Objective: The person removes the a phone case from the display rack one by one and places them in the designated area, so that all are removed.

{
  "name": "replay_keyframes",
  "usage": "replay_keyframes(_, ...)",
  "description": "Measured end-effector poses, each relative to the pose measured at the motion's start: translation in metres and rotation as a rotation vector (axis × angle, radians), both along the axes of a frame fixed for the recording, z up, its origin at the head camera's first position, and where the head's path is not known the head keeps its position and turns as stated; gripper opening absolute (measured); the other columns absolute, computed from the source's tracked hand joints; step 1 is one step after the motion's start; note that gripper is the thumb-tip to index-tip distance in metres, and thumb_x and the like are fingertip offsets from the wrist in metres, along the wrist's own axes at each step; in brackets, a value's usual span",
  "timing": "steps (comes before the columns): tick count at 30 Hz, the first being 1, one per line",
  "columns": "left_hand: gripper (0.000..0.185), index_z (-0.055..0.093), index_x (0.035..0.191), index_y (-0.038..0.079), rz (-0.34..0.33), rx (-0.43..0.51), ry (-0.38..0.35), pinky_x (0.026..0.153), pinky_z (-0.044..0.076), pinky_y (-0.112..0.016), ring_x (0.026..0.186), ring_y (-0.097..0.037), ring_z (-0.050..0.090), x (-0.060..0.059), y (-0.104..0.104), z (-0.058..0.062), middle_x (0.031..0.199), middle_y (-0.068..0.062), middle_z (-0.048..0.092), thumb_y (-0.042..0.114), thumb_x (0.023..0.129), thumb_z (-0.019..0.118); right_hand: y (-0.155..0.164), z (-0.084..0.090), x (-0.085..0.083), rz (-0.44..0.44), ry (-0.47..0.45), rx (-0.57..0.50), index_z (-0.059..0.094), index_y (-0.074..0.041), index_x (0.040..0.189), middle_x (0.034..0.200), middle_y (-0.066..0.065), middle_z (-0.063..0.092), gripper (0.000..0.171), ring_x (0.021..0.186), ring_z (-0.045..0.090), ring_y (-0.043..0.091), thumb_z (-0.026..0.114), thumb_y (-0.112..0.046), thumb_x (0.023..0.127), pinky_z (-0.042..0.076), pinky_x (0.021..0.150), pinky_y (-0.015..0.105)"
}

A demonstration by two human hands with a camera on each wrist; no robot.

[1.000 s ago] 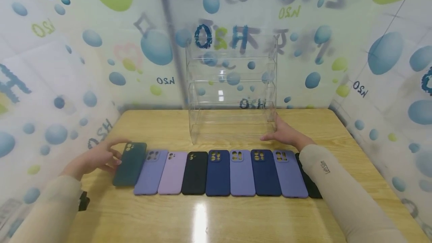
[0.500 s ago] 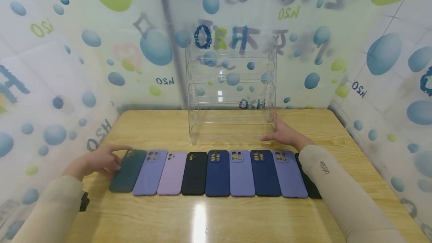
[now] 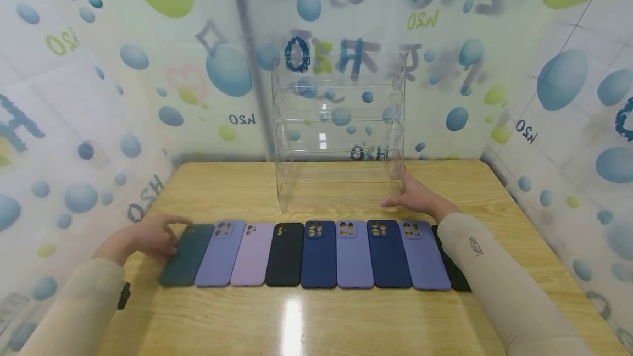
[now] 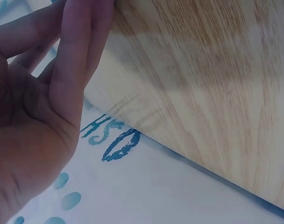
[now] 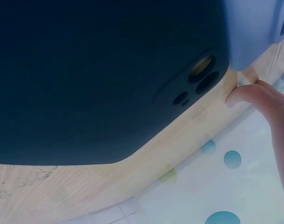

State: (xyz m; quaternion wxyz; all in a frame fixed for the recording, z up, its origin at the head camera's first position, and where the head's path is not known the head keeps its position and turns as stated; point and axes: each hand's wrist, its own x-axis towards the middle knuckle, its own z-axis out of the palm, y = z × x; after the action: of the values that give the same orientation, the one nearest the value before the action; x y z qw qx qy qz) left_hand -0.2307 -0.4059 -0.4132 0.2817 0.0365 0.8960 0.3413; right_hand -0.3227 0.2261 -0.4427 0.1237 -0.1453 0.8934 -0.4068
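A dark green phone case (image 3: 185, 257) lies flat at the left end of a row of phone cases. My left hand (image 3: 150, 237) is at its upper left, index finger along the top edge and other fingertips by the left side. The left wrist view shows this hand (image 4: 44, 88) with fairly straight fingers; the case is out of that view. My right hand (image 3: 420, 195) holds the lower right corner of a clear tiered acrylic rack (image 3: 341, 192), thumb in front and fingers at the side panel. In the right wrist view, a black phone case (image 5: 95, 84) fills the foreground before this hand (image 5: 268, 102).
The row continues with lilac (image 3: 220, 257), pink (image 3: 252, 257), black (image 3: 285, 257) and navy (image 3: 318, 260) phone cases, several in all. My right sleeve (image 3: 499, 279) partly covers the black case at the right end. Printed curtains surround the wooden table (image 3: 237, 317).
The dark green case has slid toward me and slightly left, lining up with the row. My left hand followed it a little. My right hand has stayed at the rack.
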Motion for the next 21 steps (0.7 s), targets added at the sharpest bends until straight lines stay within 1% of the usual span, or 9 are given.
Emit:
replay_keyframes(4, 0.081, 0.031, 0.148, -0.001, 0.032, -0.021, -0.018, 0.065, 0.061, -0.043, 0.074, -0.023, 0.066, 0.000, 0.001, -0.002, 0.085, -0.016, 0.061, -0.012, 0.075, 0.063, 0.000, 0.000, -0.001, -0.007, -0.005, 0.004, -0.032, -0.055, 0.139, 0.164, 0.000, -0.020, 0.129, 0.153, 0.000, 0.034, 0.082, -0.035, 0.080, 0.011, 0.120, 0.062)
replay_keyframes(8, 0.082, 0.031, 0.149, 0.002, 0.056, -0.041, -0.035, 0.064, 0.061, -0.043, 0.073, -0.022, 0.065, 0.000, 0.001, -0.004, 0.085, -0.013, 0.060, -0.012, 0.075, 0.063, 0.000, 0.000, -0.001, -0.004, -0.007, 0.015, -0.033, -0.051, 0.140, 0.163, 0.001, -0.022, 0.130, 0.153, -0.003, 0.036, 0.081, -0.036, 0.081, 0.010, 0.119, 0.063)
replay_keyframes(10, 0.082, 0.031, 0.149, 0.003, 0.056, -0.042, -0.038, 0.064, 0.061, -0.043, 0.072, -0.022, 0.063, 0.000, 0.001, -0.006, 0.083, -0.014, 0.059, -0.012, 0.076, 0.063, 0.000, 0.001, -0.001, -0.011, -0.021, 0.015, -0.033, -0.050, 0.141, 0.163, 0.001, -0.023, 0.129, 0.153, -0.006, 0.035, 0.081, -0.036, 0.081, 0.009, 0.120, 0.063)
replay_keyframes(13, 0.082, 0.031, 0.150, 0.007, 0.073, -0.055, -0.044, 0.065, 0.061, -0.042, 0.073, -0.023, 0.063, 0.001, 0.003, -0.005, 0.086, -0.015, 0.059, -0.011, 0.077, 0.063, 0.001, 0.001, 0.000, -0.019, -0.039, 0.013, -0.033, -0.049, 0.141, 0.163, 0.001, -0.025, 0.129, 0.152, -0.010, 0.034, 0.080, -0.037, 0.081, 0.007, 0.120, 0.063)
replay_keyframes(17, 0.080, 0.031, 0.150, 0.008, 0.087, -0.082, -0.048, 0.065, 0.061, -0.042, 0.074, -0.025, 0.065, 0.003, 0.007, -0.003, 0.089, -0.016, 0.060, -0.011, 0.079, 0.063, 0.001, 0.000, 0.000, -0.017, -0.041, 0.018, -0.033, -0.050, 0.141, 0.163, 0.003, -0.023, 0.129, 0.152, -0.009, 0.035, 0.080, -0.037, 0.081, 0.008, 0.119, 0.064)
replay_keyframes(21, 0.076, 0.032, 0.146, 0.010, 0.111, -0.111, -0.052, 0.063, 0.061, -0.042, 0.071, -0.025, 0.065, 0.003, 0.011, -0.002, 0.082, -0.013, 0.056, -0.011, 0.078, 0.061, -0.001, -0.001, -0.001, -0.021, -0.024, 0.020, -0.032, -0.046, 0.144, 0.164, 0.004, -0.020, 0.131, 0.152, -0.004, 0.037, 0.081, -0.037, 0.080, 0.010, 0.119, 0.065)
